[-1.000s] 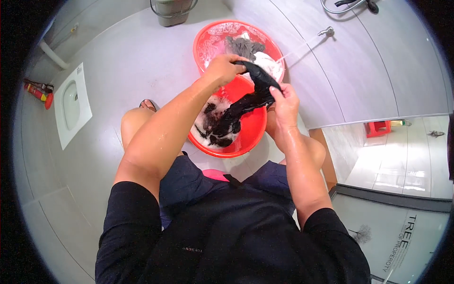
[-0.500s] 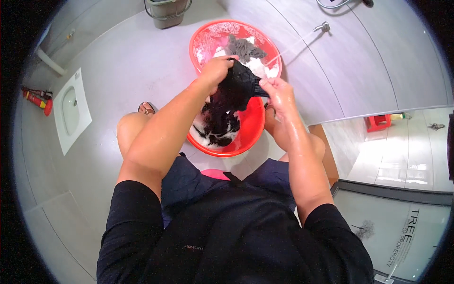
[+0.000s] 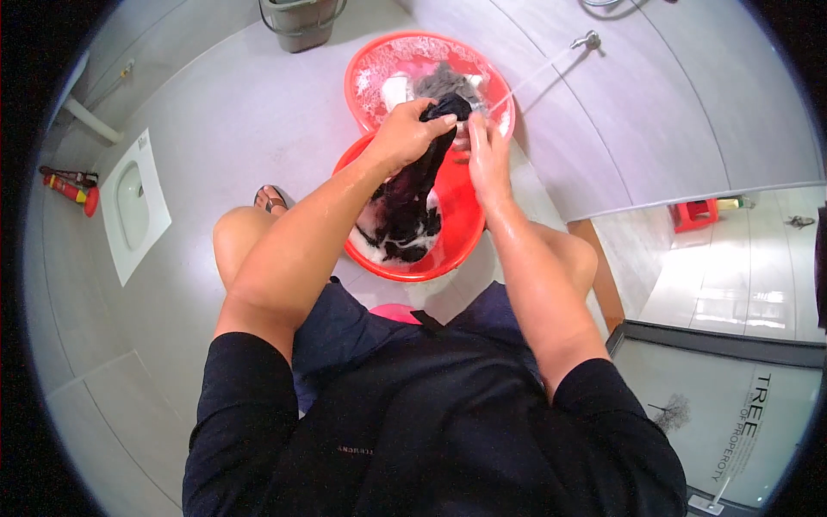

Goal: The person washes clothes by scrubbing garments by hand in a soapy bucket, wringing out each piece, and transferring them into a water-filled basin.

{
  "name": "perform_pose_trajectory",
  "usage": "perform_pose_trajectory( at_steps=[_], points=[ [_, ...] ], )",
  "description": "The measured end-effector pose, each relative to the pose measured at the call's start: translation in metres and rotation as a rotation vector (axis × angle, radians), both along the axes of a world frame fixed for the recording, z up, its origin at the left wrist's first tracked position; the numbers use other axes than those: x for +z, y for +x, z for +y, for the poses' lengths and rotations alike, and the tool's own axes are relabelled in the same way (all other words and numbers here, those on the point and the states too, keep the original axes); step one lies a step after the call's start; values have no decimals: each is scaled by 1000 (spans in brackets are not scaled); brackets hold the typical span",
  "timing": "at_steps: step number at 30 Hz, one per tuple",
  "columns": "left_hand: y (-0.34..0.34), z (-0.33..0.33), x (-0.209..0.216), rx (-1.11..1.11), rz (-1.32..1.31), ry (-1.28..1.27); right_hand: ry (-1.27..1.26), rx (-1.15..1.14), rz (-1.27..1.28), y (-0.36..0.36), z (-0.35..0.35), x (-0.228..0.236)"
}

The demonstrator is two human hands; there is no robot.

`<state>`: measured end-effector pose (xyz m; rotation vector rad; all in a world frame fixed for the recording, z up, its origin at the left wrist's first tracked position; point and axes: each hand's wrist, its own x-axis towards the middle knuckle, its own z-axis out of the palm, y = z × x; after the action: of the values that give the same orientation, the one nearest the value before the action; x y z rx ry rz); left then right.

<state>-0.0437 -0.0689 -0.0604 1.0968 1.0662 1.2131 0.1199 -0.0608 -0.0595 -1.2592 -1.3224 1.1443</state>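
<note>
A wet black garment [image 3: 422, 181] is bunched at its upper end in my left hand [image 3: 407, 135], whose thumb and fingers close on it. From there the cloth hangs down into the near red basin [image 3: 459, 237], where black and white fabric lies. My right hand [image 3: 489, 164] is just right of the bunched end, fingers stretched upward and apart, with no clear grip on the cloth. A water stream [image 3: 534, 79] falls from the wall tap [image 3: 587, 41] close by its fingertips. Whether those fingertips touch the garment is hard to tell.
Behind the near basin stands another red basin [image 3: 366, 65] holding suds, grey cloth [image 3: 448, 82] and white cloth [image 3: 396, 89]. A grey bucket [image 3: 301, 24] is at the far wall. A squat toilet [image 3: 133, 207] is set in the floor at left. A glass door [image 3: 715, 405] stands at right.
My right hand has let go of the garment's ribbed end and straightened its fingers. The garment, stretched between both hands before, now hangs bunched from my left hand.
</note>
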Motion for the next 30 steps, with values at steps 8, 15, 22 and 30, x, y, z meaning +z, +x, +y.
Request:
perform_pose_trajectory(
  at_steps=[8,15,22,30],
  points=[
    [-14,-9,20,209,14,-85,20,78,-613,18,-41,-38],
    [-18,-17,10,-62,1071,366,302,91,-348,36,-32,9],
    [-10,-11,26,-299,407,213,72,221,-259,13,-5,52],
    [-29,-4,27,42,30,35,-7,249,-578,71,-41,-90]
  ],
)
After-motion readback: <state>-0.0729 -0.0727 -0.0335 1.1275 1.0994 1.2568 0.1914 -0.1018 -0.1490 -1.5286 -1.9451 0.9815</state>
